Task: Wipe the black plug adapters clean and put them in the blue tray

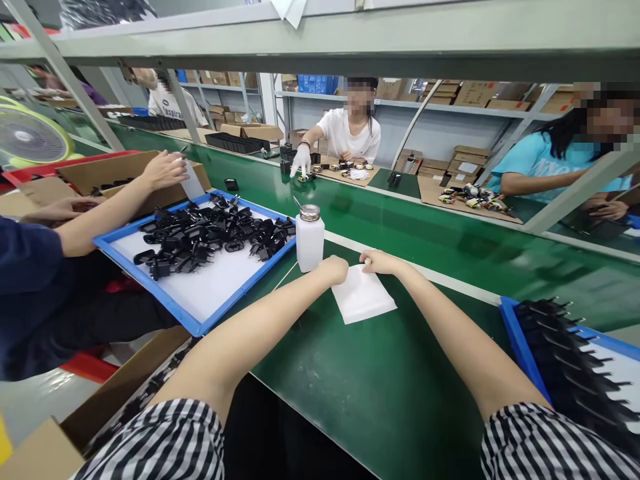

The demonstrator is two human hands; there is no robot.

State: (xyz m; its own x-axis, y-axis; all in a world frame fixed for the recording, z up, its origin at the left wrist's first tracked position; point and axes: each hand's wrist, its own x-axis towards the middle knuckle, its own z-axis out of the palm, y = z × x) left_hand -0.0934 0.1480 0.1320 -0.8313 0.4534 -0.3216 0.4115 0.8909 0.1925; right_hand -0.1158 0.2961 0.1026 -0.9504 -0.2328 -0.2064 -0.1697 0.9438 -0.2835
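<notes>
On the green work surface a white wiping cloth point(364, 300) lies spread out, its far edge between my two hands. My left hand point(334, 270) is closed at the cloth's far left corner, fingertips partly hidden. My right hand point(379, 261) pinches the far right corner, thumb and finger together. A small dark spot shows by the right fingertips, too small to name. Just left of my left hand stands a white plastic dispenser bottle point(310, 241) with a metal cap.
At left, a blue-rimmed tray point(200, 327) holds many black plug adapters point(187, 233). Beside it a co-worker's arm point(107, 213) reaches over a cardboard box. On the right, another blue tray point(520, 347) carries rows of black plug housings point(565, 360). Co-workers sit across the green belt point(415, 227).
</notes>
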